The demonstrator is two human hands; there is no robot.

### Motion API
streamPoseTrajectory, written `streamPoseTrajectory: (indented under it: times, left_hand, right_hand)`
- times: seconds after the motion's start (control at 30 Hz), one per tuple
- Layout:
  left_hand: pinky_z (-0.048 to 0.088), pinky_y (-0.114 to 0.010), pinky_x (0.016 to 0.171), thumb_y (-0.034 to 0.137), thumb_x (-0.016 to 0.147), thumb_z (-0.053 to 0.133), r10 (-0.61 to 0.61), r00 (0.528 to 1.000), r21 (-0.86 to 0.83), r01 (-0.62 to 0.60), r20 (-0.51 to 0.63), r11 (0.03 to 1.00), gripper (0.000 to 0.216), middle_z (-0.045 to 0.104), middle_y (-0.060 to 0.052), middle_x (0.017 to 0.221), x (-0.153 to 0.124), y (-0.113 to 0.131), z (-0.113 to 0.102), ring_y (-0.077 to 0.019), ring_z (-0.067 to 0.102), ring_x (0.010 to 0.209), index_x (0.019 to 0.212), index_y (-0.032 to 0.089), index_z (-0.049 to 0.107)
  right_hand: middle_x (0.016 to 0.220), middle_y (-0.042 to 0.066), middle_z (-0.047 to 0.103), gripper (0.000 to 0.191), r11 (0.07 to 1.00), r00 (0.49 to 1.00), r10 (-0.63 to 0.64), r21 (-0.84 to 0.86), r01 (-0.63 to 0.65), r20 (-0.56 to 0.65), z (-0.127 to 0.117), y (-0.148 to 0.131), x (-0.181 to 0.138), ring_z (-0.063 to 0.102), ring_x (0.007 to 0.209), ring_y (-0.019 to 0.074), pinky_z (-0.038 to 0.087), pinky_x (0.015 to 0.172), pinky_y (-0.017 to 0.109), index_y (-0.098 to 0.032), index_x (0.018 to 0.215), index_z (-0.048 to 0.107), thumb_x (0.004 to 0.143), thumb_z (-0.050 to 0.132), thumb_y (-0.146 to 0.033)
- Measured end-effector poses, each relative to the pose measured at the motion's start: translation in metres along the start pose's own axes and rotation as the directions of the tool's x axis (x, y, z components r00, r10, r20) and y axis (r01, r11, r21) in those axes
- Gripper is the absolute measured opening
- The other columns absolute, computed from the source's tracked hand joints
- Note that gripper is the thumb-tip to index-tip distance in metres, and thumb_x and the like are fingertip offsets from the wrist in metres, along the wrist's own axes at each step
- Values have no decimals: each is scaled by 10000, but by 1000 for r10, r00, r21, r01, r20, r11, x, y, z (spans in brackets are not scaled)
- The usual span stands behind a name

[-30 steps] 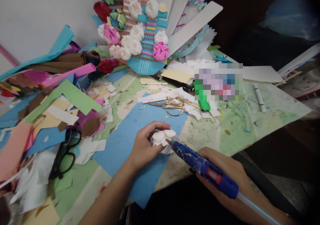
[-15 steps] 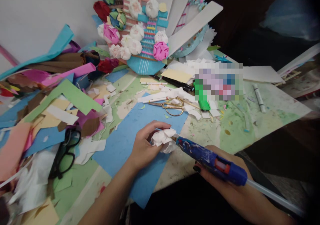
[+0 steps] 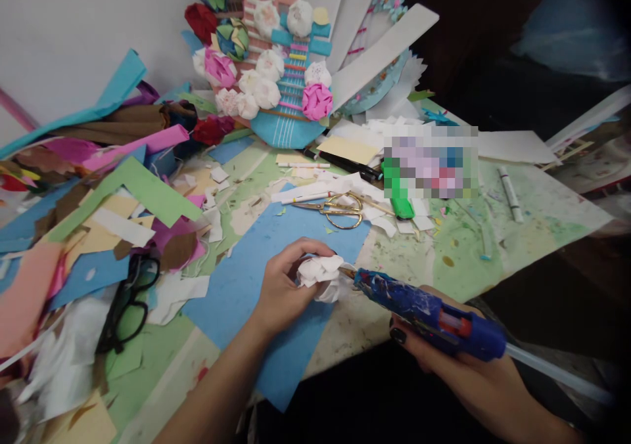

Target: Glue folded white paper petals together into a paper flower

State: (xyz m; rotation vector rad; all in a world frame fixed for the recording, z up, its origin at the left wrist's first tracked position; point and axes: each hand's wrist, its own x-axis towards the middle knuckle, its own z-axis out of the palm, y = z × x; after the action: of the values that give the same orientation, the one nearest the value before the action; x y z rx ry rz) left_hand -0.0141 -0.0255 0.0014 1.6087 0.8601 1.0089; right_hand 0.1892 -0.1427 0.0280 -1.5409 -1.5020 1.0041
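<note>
Between the thumb and fingers of my left hand [image 3: 283,289] is a white paper flower [image 3: 320,272], held just above the blue paper sheet [image 3: 236,273]. My right hand [image 3: 458,358] is wrapped round a blue hot glue gun [image 3: 424,312], its body smeared with dried glue. A clear glue stick [image 3: 552,368] runs out of the gun's back end. The metal nozzle points left and sits close to the flower's right side; whether it touches I cannot tell. Beyond my left hand, gold-handled scissors [image 3: 340,209] lie on the blue sheet.
Coloured paper scraps [image 3: 123,201] and black-framed glasses [image 3: 131,306] crowd the left side. At the back stands a blue paper guitar [image 3: 290,102] with paper flowers around it. A green object [image 3: 401,201], black pens [image 3: 345,165] and a marker [image 3: 510,194] lie on the table.
My right hand has drawn the glue gun slightly right, away from the flower, so more of the nozzle shows. My left hand and the flower have barely moved.
</note>
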Motion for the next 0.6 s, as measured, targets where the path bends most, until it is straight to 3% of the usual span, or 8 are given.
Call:
streamPoseTrajectory:
  times: [0.23, 0.6]
  left_hand:
    - [525, -246, 698, 126, 696, 696, -13, 1000, 18, 13, -11, 1000, 180, 696, -62, 868, 0, -1, 0, -165, 648, 811, 870, 163, 667]
    - [515, -252, 758, 55, 698, 665, 25, 998, -21, -23, 62, 1000, 252, 690, -59, 922, -2, -3, -3, -168, 648, 871, 922, 169, 676]
  right_hand:
    - [663, 9, 632, 144, 1000, 998, 24, 4, -23, -63, 0, -1, -3, 560, 524, 143, 497, 462, 250, -214, 830, 662, 851, 621, -351]
    - [700, 5, 624, 145, 998, 998, 40, 39, -43, 57, 7, 11, 1, 564, 592, 135, 498, 514, 230, -206, 830, 610, 877, 591, -342]
